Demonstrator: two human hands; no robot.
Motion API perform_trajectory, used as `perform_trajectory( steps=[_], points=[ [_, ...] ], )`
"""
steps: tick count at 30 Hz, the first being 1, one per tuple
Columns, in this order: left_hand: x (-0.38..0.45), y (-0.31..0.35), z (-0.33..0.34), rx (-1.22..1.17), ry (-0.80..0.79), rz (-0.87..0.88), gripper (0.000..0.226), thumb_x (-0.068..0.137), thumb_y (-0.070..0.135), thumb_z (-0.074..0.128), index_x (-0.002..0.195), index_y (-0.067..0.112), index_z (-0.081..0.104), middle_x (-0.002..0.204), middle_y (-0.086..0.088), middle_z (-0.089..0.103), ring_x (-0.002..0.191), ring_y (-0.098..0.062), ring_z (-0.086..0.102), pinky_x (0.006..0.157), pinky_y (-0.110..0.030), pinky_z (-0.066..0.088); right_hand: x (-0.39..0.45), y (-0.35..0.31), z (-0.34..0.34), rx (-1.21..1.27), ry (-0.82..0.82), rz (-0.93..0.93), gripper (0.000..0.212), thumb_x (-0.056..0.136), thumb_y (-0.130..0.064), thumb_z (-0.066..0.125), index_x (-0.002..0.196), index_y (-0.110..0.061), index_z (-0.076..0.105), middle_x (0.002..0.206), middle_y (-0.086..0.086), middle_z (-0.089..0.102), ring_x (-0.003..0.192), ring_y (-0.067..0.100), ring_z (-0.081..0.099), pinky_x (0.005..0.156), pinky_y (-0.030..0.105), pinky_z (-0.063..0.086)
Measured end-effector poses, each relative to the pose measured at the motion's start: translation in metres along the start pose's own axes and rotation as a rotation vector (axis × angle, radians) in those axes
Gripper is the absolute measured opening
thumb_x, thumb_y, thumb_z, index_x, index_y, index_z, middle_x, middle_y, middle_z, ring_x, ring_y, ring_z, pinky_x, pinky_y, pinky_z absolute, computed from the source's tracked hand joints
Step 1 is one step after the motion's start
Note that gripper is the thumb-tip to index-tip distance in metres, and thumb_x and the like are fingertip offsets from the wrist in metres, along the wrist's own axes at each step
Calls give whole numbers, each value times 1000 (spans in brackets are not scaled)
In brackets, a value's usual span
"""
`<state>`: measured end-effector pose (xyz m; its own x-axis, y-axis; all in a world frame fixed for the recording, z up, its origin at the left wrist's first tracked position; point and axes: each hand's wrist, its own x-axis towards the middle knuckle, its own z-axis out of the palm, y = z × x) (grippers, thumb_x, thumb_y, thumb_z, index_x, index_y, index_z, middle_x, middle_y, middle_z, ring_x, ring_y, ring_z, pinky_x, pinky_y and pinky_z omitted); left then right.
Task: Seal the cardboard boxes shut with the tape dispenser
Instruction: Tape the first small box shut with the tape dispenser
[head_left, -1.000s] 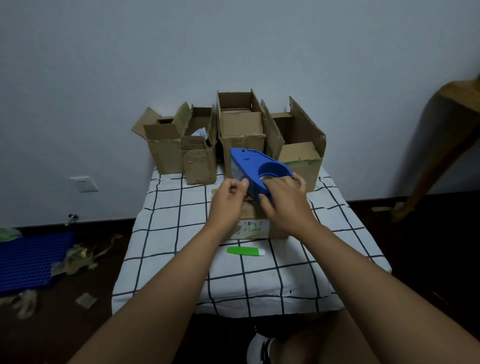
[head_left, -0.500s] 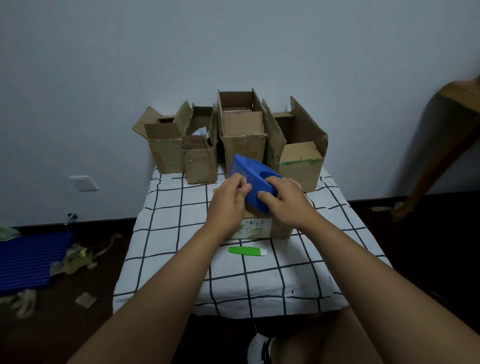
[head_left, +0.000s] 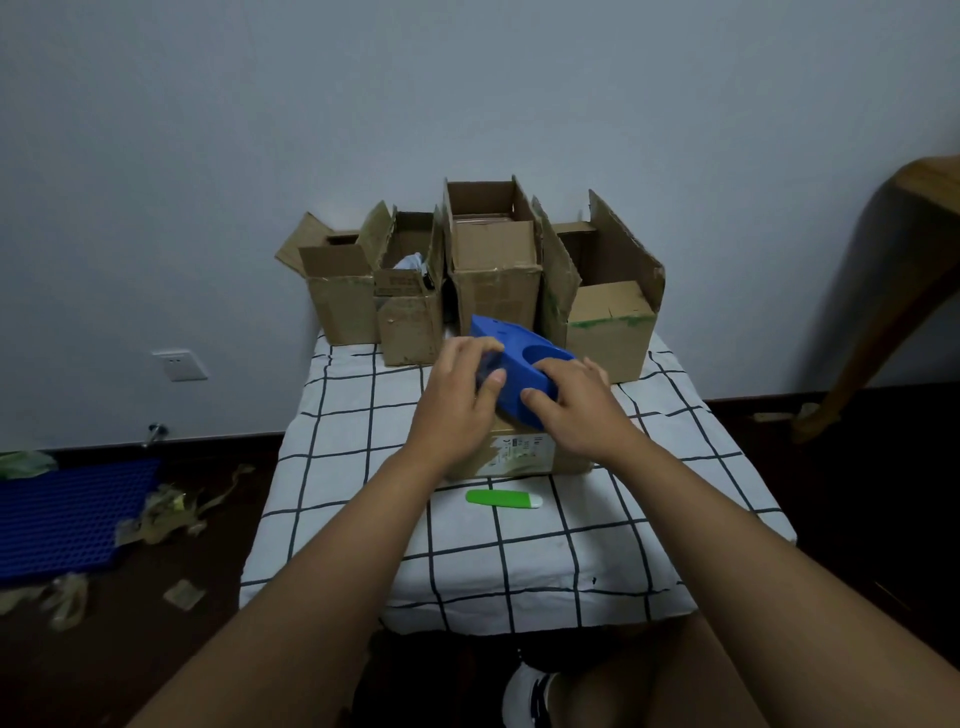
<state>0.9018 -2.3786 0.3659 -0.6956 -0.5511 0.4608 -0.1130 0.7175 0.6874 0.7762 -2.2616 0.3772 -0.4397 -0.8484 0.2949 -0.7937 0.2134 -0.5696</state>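
1. Two hands grip the blue dispenser (head_left: 519, 364) at centre: left hand (head_left: 457, 400) curls round its 9 o'clock side, right hand (head_left: 576, 405) clasps its 3 o'clock end.
2. The dispenser sits on a closed box (head_left: 519, 452) on the checked table (head_left: 467, 561).
3. Four open boxes (head_left: 493, 270) stand at 12 o'clock; a green cutter (head_left: 501, 499) lies at 6 o'clock.

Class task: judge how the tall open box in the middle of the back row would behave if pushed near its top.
The tall open box is narrow for its height, so it would probably tip rather than slide. Its raised flaps look thin and would likely bend. The neighbouring boxes stand close and might check a sideways fall.
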Motion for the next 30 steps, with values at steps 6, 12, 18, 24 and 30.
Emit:
perform_trajectory(
  steps=[6, 12, 18, 24, 30],
  points=[
    [-1, 0, -1, 80, -34, 50, 8, 95, 21, 56, 102, 19, 55, 113, 4, 42, 102, -19, 51, 85, -40, 52, -1, 2, -3, 34, -15, -14, 7, 99, -25, 56, 93, -24, 57, 80, -19, 50, 80, -5, 40, 111, 45, 27],
    [6, 1, -7, 155, -38, 103, 7, 93, 10, 56, 91, 17, 55, 112, 6, 47, 105, -19, 45, 85, -30, 38, -2, 2, -5, 33, -28, -12, 7, 99, -23, 56, 94, -23, 60, 82, -14, 54, 81, -7, 40, 111, 45, 28],
    [9, 1, -14, 155, -95, 125, 14, 93, 7, 53, 87, 19, 49, 100, 14, 45, 94, -13, 44, 76, -23, 36, -3, 0, -10, 58, -45, -17, 6, 99, -22, 56, 95, -20, 61, 80, -15, 52, 79, -6, 40, 99, 39, 31],
    [14, 3, -23, 142, -231, 66, 16, 93, 8, 53, 86, 21, 48, 88, 10, 51, 82, -12, 50, 71, -31, 44, -3, 0, -14, 57, -85, -31, 9, 98, -20, 57, 90, -23, 59, 76, -13, 51, 75, -3, 41, 97, 38, 33],
    [21, 4, -34, 168, -350, -22, 10, 94, 22, 58, 93, 29, 51, 90, 10, 53, 78, -6, 52, 68, -26, 42, -1, 1, -14, 23, -112, -28, 4, 99, -21, 57, 95, -22, 59, 77, -12, 50, 77, -5, 38, 105, 42, 31]
  ],
)
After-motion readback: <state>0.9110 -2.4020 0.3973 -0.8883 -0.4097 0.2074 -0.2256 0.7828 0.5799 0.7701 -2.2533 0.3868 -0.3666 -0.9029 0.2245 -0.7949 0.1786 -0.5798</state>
